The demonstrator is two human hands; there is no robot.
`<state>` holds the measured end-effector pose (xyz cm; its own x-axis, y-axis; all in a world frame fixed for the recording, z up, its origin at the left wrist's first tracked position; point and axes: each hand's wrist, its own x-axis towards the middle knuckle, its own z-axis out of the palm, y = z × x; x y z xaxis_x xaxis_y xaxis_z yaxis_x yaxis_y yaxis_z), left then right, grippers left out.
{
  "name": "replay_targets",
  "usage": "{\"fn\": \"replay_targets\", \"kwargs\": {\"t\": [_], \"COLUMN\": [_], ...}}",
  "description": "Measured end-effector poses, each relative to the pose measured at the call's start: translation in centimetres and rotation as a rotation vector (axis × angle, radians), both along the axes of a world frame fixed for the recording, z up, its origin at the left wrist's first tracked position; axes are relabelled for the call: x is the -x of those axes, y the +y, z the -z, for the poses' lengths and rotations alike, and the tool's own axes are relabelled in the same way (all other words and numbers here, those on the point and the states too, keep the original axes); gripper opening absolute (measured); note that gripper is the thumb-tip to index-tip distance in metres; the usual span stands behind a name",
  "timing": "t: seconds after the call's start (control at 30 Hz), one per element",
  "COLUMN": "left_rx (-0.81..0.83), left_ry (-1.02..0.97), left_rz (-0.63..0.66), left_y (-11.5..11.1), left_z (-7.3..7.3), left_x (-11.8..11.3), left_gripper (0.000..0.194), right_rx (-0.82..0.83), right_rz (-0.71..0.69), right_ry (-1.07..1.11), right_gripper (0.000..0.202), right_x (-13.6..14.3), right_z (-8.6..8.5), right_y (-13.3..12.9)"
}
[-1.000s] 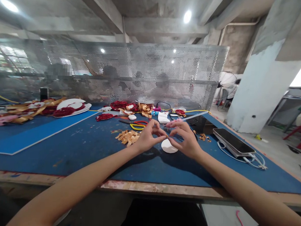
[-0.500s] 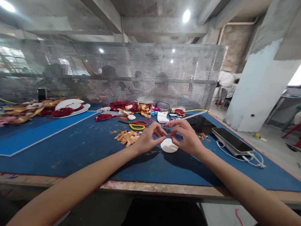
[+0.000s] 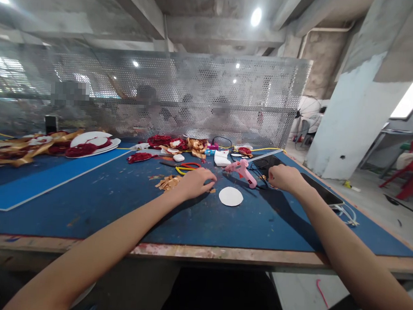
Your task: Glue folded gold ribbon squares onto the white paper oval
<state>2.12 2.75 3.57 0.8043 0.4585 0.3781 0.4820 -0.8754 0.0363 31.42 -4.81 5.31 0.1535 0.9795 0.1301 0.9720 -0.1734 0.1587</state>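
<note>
A white disc (image 3: 231, 196) lies flat on the blue table mat, between my two hands and touching neither. My left hand (image 3: 198, 182) is open, palm down, with the thumb apart from the bent fingers; it rests beside a pile of gold ribbon pieces (image 3: 168, 183). Over to the right, my right hand (image 3: 283, 176) has its fingers curled closed near a few small gold scraps. What the fingers hold, if anything, is hidden. A pink glue gun (image 3: 243, 171) with a clear glue stick lies just behind the disc. Scissors (image 3: 185, 168) with red and yellow handles lie behind my left hand.
A dark-screened phone (image 3: 322, 190) with a white cable lies at the right. Dark red pieces and gold ribbon (image 3: 197, 148) are heaped at the back. White boards with red trim (image 3: 91, 146) sit at the left. A perforated metal screen (image 3: 181, 100) stands behind, people beyond it.
My hands have parted from above the white disc. The left one moved left toward the gold pieces; the right one moved right and curled closed. The glue gun is now uncovered.
</note>
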Motion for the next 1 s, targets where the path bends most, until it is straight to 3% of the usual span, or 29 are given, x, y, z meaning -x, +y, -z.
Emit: {"fn": "replay_targets", "kwargs": {"t": [0.2, 0.4, 0.57, 0.7, 0.87, 1.0], "left_rx": [0.124, 0.193, 0.313, 0.37, 0.369, 0.357], "left_ry": [0.032, 0.039, 0.068, 0.06, 0.045, 0.045], "left_rz": [-0.053, -0.029, 0.095, 0.158, 0.089, 0.066], "left_y": [0.5, 0.6, 1.3, 2.0, 2.0, 1.4], "left_z": [0.5, 0.5, 0.0, 0.2, 0.7, 0.7], "left_x": [-0.1, -0.3, 0.4, 0.8, 0.5, 0.1], "left_gripper": [0.026, 0.031, 0.028, 0.019, 0.021, 0.018], "right_rx": [0.064, 0.025, -0.043, -0.057, -0.094, -0.212], "right_rz": [0.072, 0.102, 0.105, 0.083, 0.078, -0.069], "right_ry": [0.029, 0.039, 0.06, 0.097, 0.123, 0.288], "right_gripper": [0.024, 0.027, 0.028, 0.026, 0.023, 0.024], "right_x": [-2.2, -2.8, -2.1, -1.6, -1.5, -0.5], "right_z": [0.6, 0.7, 0.4, 0.5, 0.7, 1.3], "right_y": [0.6, 0.8, 0.6, 0.7, 1.0, 1.2]}}
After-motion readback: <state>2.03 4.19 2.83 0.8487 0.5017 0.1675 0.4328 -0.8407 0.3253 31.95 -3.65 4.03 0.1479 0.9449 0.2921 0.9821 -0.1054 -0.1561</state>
